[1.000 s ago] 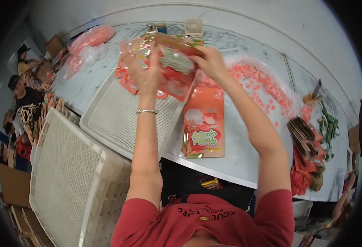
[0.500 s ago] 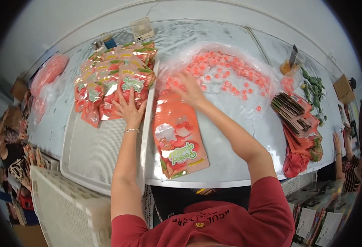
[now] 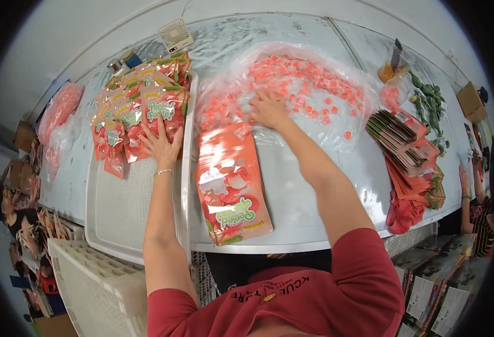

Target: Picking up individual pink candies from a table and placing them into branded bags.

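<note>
Glossy coral-pink film catches the light all over this tabletop, and here's the left hand, fingers fanned wide, palm down over a plump printed stand-up pouch, pressing rather than gripping! That pouch lies on the overlapping batch at the far end of the white mesh-bottomed tray. Across to the right hand: it's down at the near left of the loose, round red wrapped sweets, fingers slightly apart, and whether any are caught underneath I cannot tell. The sweets lie over crumpled clear plastic sheeting.

Just right of the tray, the layered flat pouches lie with neither hand holding them. Expect them featherlight, limp and slick, likely to slide over one another; a pinch at one top corner should peel a single one away. The plump ones look heavier, soft and shifting inside, crinkly-skinned; best taken by the flat sealed edge, with a palm beneath the belly. And the sweets? Small, light, probably firm, their wrappers slippery: a cupped hand should suit them better than fingertips. Over on the far right, more bundled pouches stand fanned, edges up.
</note>
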`<state>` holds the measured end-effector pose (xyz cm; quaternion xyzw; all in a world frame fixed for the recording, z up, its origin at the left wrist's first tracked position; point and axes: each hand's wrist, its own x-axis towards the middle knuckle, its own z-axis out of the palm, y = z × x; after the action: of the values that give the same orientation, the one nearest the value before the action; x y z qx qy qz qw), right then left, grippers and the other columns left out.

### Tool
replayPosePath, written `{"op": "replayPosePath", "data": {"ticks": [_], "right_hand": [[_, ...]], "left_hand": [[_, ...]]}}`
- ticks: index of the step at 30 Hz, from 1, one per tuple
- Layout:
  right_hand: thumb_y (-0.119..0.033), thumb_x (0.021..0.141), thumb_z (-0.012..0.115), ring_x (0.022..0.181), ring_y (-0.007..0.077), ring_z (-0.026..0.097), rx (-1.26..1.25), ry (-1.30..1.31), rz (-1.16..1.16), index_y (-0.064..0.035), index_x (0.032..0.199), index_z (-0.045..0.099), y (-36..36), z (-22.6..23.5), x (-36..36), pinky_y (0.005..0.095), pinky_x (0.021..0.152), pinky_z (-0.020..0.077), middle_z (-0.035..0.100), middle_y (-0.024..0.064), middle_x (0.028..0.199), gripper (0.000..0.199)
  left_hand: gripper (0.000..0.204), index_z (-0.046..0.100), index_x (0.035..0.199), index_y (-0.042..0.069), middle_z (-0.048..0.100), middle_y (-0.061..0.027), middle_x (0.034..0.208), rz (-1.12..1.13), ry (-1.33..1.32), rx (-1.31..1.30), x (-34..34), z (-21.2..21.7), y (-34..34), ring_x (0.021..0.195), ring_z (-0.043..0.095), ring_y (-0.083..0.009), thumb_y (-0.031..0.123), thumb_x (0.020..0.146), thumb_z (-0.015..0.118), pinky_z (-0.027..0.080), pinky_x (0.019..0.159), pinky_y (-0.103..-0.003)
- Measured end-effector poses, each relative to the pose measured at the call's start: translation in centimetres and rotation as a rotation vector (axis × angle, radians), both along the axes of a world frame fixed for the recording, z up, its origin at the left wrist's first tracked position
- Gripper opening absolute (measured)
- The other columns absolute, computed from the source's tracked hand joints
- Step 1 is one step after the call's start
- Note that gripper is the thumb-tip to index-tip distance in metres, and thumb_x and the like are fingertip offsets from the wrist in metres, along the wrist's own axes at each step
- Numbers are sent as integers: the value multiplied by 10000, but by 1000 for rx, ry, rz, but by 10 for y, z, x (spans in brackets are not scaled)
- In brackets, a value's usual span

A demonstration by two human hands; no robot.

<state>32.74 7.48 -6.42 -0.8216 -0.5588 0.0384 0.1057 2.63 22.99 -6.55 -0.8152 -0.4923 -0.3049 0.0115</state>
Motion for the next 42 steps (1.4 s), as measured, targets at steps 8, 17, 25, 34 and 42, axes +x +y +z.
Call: {"op": "replayPosePath", "data": {"ticks": [8, 17, 25, 34, 42], "right_hand": [[-423, 789, 599, 1314, 359, 299, 306, -107, 59, -201, 1242, 529, -33, 47, -33, 640, 980, 259, 316, 127, 1435, 509], [-295, 773, 648, 1122, 304, 473, 537, -248, 328, -133, 1060, 593, 7, -9, -61, 621, 898, 328, 526, 129, 1124, 334], [-147, 770, 620, 1070, 335, 530, 565, 153, 321, -92, 1069, 561, 58, 35, -74, 455, 850, 457, 513, 165, 1178, 310], [-13, 697, 564, 894, 334, 597, 462, -192, 304, -74, 894, 601, 56, 23, 12, 448, 727, 497, 605, 151, 909, 209], [-110, 818, 499, 838, 357, 576, 573, -199, -3, -27, 846, 582, -32, 85, 135, 445, 709, 461, 576, 177, 893, 120]], "left_hand": [[864, 166, 1456, 305, 6, -237, 1499, 150, -109, -215, -8, -3, -20, 1339, 39, -510, 694, 760, 499, 70, 1017, -656], [784, 284, 1432, 248, 74, -225, 1494, 34, -273, -252, -3, 6, -30, 1344, 68, -492, 619, 791, 540, 94, 1030, -631], [177, 616, 881, 2, 616, -175, 903, -656, -244, -128, 64, 64, -111, 863, 586, -343, 143, 774, 597, 466, 771, -411], [742, 419, 1364, 241, 178, -200, 1485, -603, 327, -155, 64, 2, -167, 1367, 80, -435, 638, 752, 554, 155, 967, -698], [714, 451, 1339, 244, 205, -196, 1478, -565, 302, -114, 62, 1, -172, 1355, 158, -427, 629, 749, 566, 164, 982, -684]]}}
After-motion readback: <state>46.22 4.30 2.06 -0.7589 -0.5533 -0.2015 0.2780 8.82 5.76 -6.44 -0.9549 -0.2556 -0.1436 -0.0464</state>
